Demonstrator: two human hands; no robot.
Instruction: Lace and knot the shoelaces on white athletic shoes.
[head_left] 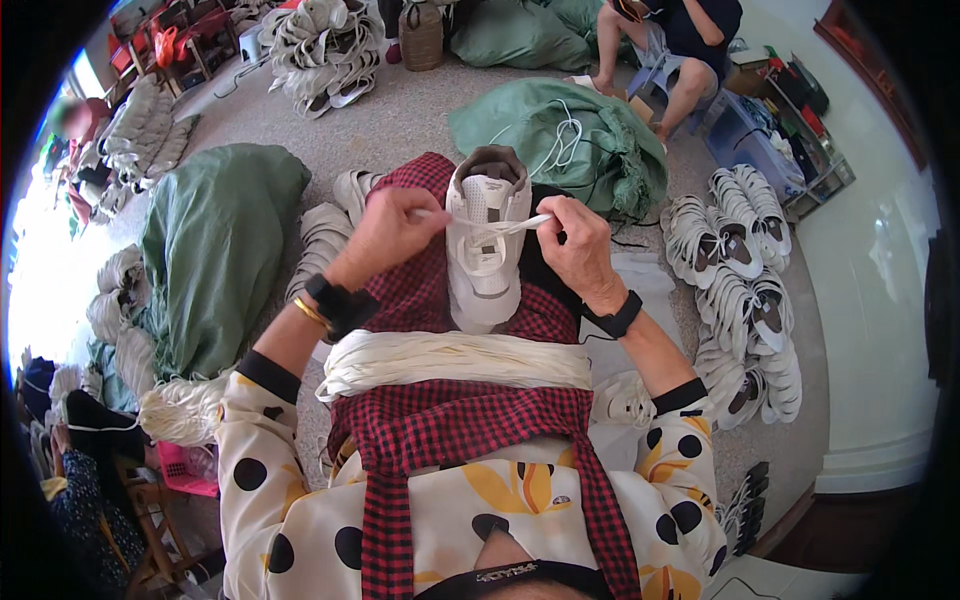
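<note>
A white sneaker rests on my lap, its toe toward me and its dark-lined opening away. White shoelace crosses over the tongue. My left hand pinches one end of the lace at the left of the shoe. At the right, my right hand grips the other end, and the lace looks drawn out sideways between them. Across the red-and-black checked apron, nearer my body, lies a thick bundle of white laces.
Stacked sneakers stand on the floor at the right. Green sacks lie at the left and ahead. More shoes are piled farther off. A seated person is at the far right, near a plastic bin.
</note>
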